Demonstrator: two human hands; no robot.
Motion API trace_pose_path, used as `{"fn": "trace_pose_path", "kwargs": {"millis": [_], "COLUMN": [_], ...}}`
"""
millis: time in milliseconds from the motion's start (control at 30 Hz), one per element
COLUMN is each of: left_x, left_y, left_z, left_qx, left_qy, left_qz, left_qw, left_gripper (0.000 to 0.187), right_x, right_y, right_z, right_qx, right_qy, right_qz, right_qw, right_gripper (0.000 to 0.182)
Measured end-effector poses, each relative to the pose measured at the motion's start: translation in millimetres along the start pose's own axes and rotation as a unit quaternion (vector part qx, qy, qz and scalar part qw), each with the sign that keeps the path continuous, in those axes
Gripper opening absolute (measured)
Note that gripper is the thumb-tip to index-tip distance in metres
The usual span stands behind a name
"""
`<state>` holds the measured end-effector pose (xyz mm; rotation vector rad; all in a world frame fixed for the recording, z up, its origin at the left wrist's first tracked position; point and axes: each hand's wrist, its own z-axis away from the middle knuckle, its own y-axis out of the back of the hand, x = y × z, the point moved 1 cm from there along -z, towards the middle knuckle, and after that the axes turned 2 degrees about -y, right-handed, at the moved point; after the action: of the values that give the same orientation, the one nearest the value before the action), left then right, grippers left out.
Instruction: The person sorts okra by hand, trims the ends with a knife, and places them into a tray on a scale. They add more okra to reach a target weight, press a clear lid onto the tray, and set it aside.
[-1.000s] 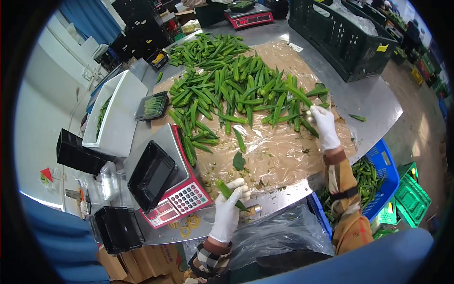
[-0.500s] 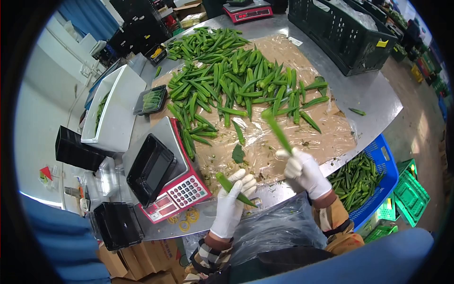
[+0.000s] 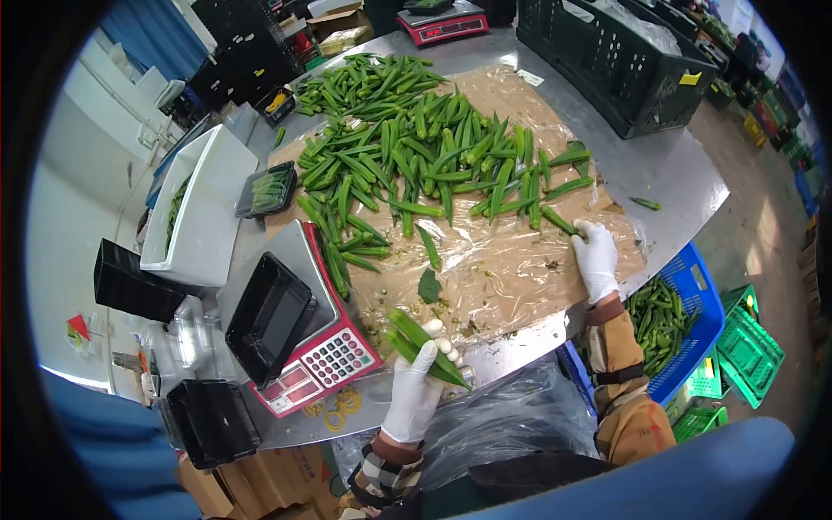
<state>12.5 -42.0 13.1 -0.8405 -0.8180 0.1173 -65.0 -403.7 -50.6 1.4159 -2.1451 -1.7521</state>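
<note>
My left hand (image 3: 411,400), in a white glove, is closed round two green okra pods (image 3: 426,350) near the table's front edge. Farther right, my gloved right hand (image 3: 596,260) reaches over the plastic-covered cardboard, its fingers closed at the tip of a single okra pod (image 3: 557,218). That pod still lies on the sheet, at the right edge of a large okra heap (image 3: 416,160). Left of my left hand, a black plastic tray (image 3: 270,319) rests tilted on a red scale (image 3: 334,351).
A blue basket of okra (image 3: 712,312) stands below the table's right edge. At the back right is a dark green crate (image 3: 607,74). A white foam box (image 3: 195,208), a filled okra pack (image 3: 267,189) and an empty black tray (image 3: 212,418) are at left.
My right hand has moved right and forward to a pod at the heap's edge, without the pod it held. My left hand now holds two pods instead of one. The view has shifted slightly.
</note>
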Motion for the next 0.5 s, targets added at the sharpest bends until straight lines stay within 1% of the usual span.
{"fn": "trace_pose_path", "kwargs": {"millis": [33, 67, 100, 133, 200, 233, 267, 333, 400, 467, 500], "left_x": [-0.1, 0.2, 0.1, 0.1, -1.4, -2.6, -3.6, -5.0, -6.8, -10.3, -15.2], "left_y": [0.3, -0.7, -1.7, -2.6, -5.2, -6.3, -7.0, -9.1, -16.9, -15.7, -8.3], "left_z": [-1.3, -3.0, -2.5, -2.8, -5.4, -5.5, -5.2, -4.9, -4.8, -6.4, -9.1], "left_qx": [-0.001, -0.003, -0.002, -0.003, -0.007, -0.009, -0.006, -0.002, -0.005, -0.007, -0.008], "left_qy": [0.002, -0.001, -0.002, -0.002, 0.005, 0.009, 0.015, 0.024, 0.009, -0.002, -0.004], "left_qz": [-0.003, -0.001, 0.002, 0.002, -0.003, -0.006, -0.016, -0.036, -0.060, -0.074, -0.075], "left_qw": [1.000, 1.000, 1.000, 1.000, 1.000, 1.000, 1.000, 0.999, 0.998, 0.997, 0.997], "left_gripper": [0.040, 0.039, 0.038, 0.037, 0.036, 0.036, 0.034, 0.030, 0.030, 0.030, 0.028], "right_x": [8.0, 15.1, 19.8, 12.9, -3.8, -13.4, -25.2, -43.0, -59.2, -97.6, -110.7], "right_y": [2.0, 2.5, 3.0, 12.5, 33.8, 37.3, 43.3, 44.2, 38.7, 45.1, 45.4], "right_z": [-1.0, 0.7, 7.5, 14.5, 28.1, 35.2, 41.3, 56.3, 77.3, 98.7, 104.4], "right_qx": [-0.025, -0.052, -0.081, -0.114, -0.172, -0.178, -0.195, -0.232, -0.297, -0.388, -0.426], "right_qy": [-0.055, -0.109, -0.164, -0.203, -0.275, -0.299, -0.303, -0.303, -0.278, -0.295, -0.280], "right_qz": [-0.103, -0.205, -0.302, -0.366, -0.488, -0.527, -0.571, -0.614, -0.566, -0.581, -0.569], "right_qw": [0.993, 0.971, 0.936, 0.901, 0.810, 0.775, 0.738, 0.690, 0.717, 0.651, 0.645], "right_gripper": [0.018, 0.016, 0.015, 0.016, 0.018, 0.017, 0.018, 0.019, 0.020, 0.020, 0.020]}}
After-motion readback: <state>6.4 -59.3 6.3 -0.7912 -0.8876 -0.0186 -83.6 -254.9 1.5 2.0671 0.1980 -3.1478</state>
